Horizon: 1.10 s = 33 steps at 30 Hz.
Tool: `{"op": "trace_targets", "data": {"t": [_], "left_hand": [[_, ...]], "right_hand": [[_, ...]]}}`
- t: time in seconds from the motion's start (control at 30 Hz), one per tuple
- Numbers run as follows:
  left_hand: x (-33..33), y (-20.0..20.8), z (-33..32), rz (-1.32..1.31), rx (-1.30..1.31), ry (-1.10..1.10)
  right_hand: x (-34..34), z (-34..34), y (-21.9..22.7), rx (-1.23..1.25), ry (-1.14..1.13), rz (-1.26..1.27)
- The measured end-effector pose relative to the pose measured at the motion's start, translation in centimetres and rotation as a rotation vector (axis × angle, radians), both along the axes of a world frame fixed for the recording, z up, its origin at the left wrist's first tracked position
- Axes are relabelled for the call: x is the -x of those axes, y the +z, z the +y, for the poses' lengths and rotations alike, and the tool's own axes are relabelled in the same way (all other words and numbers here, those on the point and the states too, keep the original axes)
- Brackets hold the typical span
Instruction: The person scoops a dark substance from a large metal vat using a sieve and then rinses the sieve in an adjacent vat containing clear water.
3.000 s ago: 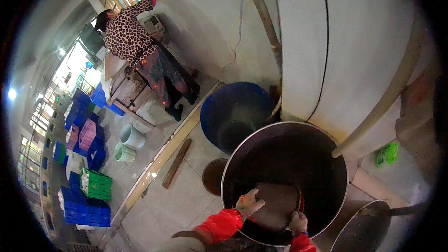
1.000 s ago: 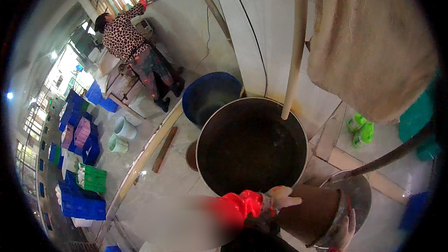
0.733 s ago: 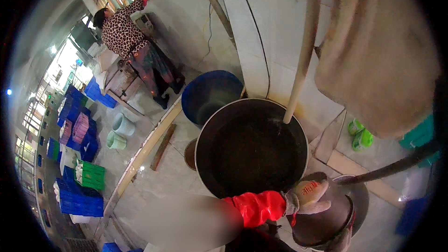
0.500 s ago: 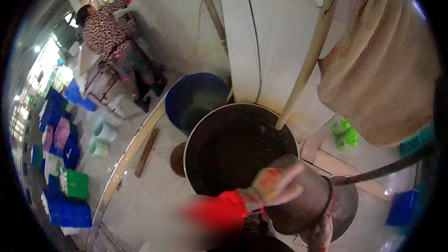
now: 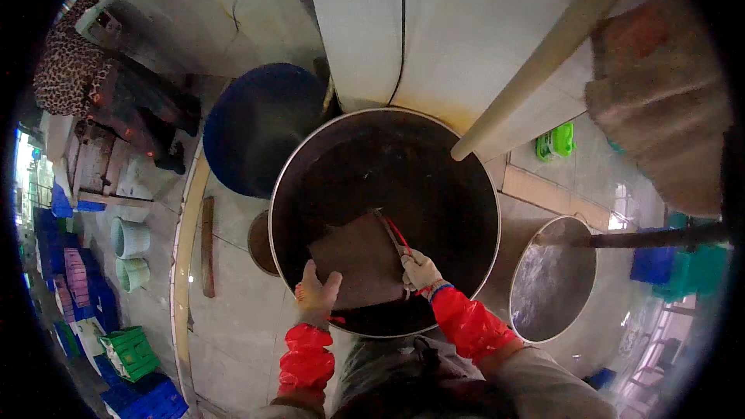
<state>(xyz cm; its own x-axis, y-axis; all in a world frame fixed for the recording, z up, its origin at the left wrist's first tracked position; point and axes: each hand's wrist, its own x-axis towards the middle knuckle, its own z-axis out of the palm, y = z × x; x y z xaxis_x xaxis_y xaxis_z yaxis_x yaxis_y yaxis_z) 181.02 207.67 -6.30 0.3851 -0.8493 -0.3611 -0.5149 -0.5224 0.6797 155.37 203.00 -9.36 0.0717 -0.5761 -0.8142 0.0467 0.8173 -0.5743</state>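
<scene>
A brown-grey pail point(image 5: 355, 257) lies tilted inside the near part of a large round metal pot point(image 5: 334, 155) whose inside is dark. Red cord or trim shows along the pail's far right edge. My right hand point(image 5: 421, 270), in a pale glove, is closed on that edge. At the pail's lower left end, my left hand point(image 5: 317, 293) holds it with the thumb lying over its side. Both forearms wear red sleeve covers. What the pail contains cannot be seen.
A blue barrel point(image 5: 260, 128) stands behind the pot at left. A smaller metal pot point(image 5: 552, 287) is at right, a dark rod point(image 5: 660, 234) reaching over it. A thick pole point(image 5: 535, 70) leans into the big pot. Brown cloth point(image 5: 667, 109) hangs right. Another person point(image 5: 77, 81) stands far left.
The pail has moved left from beside the smaller pot into the large pot. Both hands moved with it. My view has shifted, bringing the pots nearer the middle.
</scene>
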Motion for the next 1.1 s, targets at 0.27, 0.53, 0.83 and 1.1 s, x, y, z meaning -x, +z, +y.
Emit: {"op": "trace_targets", "data": {"t": [0.27,0.53,0.83,1.1], "left_hand": [[5.2,-14.0,-1.9,0.053,-0.155,0.003],[6.1,-18.6,-5.2,0.310,-0.787,0.157],[6.5,-12.6,1.8,0.686,-0.544,0.242],[7.9,-1.1,3.6,0.907,-0.361,0.062]], "right_hand": [[4.3,-2.0,-8.2,0.011,0.019,0.106],[5.2,-3.4,-1.1,0.168,0.172,0.171],[0.7,2.3,14.3,0.477,0.618,0.347],[3.2,8.7,26.7,0.750,0.624,0.506]]}}
